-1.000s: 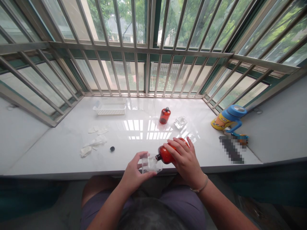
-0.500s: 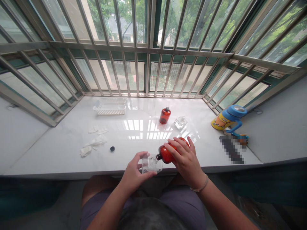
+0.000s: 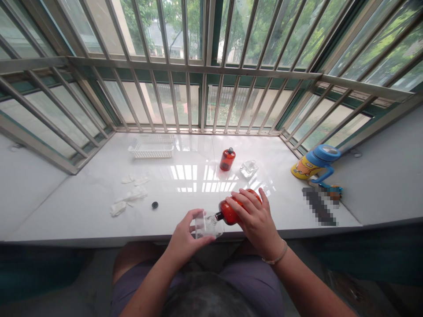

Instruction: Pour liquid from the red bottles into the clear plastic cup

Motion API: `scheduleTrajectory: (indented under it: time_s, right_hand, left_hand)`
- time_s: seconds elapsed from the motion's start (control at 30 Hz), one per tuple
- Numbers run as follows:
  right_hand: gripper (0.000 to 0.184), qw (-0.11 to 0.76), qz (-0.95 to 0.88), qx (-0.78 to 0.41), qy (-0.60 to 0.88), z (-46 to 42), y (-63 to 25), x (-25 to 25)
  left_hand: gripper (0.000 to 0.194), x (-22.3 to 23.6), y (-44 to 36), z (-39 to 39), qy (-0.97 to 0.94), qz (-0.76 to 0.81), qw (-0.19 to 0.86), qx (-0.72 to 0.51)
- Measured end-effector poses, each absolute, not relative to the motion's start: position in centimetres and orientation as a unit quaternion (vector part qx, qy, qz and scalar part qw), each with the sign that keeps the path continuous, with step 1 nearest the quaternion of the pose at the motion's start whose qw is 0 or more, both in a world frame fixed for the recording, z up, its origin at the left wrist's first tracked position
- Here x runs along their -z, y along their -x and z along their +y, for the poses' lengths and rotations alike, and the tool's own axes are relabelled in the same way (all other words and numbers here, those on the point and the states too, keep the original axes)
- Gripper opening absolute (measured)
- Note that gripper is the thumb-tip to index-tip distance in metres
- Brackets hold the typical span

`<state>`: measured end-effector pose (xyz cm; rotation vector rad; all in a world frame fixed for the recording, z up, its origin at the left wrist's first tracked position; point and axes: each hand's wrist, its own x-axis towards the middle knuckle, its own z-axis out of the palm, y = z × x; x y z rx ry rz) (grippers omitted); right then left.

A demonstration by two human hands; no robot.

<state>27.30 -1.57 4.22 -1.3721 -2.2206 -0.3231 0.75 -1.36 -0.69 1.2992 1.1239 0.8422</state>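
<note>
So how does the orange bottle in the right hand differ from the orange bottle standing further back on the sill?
The held bottle is tipped on its side, neck toward the clear cup in the left hand; the far bottle stands upright, untouched. The held bottle is uncapped in the right hand; the far bottle wears a dark cap. Both are translucent orange.

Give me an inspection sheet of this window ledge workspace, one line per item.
Surface: glossy white ledge, with window reflections.
Job's things: orange bottle tipped sideways, uncapped, neck at a clear cup.
Clutter: second orange bottle, capped and upright; small clear container; white basket; crumpled white scraps; black cap; blue and yellow jug.
Grippers: left hand holds the cup; right hand grips the tipped bottle.
Cables: nothing seen.
Surroundings: metal window bars, trees outside.
</note>
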Motion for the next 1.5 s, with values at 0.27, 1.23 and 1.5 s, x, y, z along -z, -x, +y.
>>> scheduleTrajectory:
  time_s: [0.27, 1.23, 1.5]
  right_hand:
    - [0.057, 0.248, -0.817, 0.125, 0.506, -1.56, -27.44, -4.12]
    - [0.045, 0.246, -0.818, 0.166, 0.493, -1.32, -27.67, -4.43]
    - [0.049, 0.244, -0.818, 0.163, 0.494, -1.32, -27.79, -4.40]
  left_hand:
    - [0.078, 0.88, -0.48, -1.37, -0.558, 0.483, 0.577, -0.349]
    - [0.077, 1.36, -0.49, -1.22, -0.557, 0.490, 0.572, -0.350]
    - [0.076, 1.59, -0.33, -1.24, -0.560, 0.493, 0.568, -0.347]
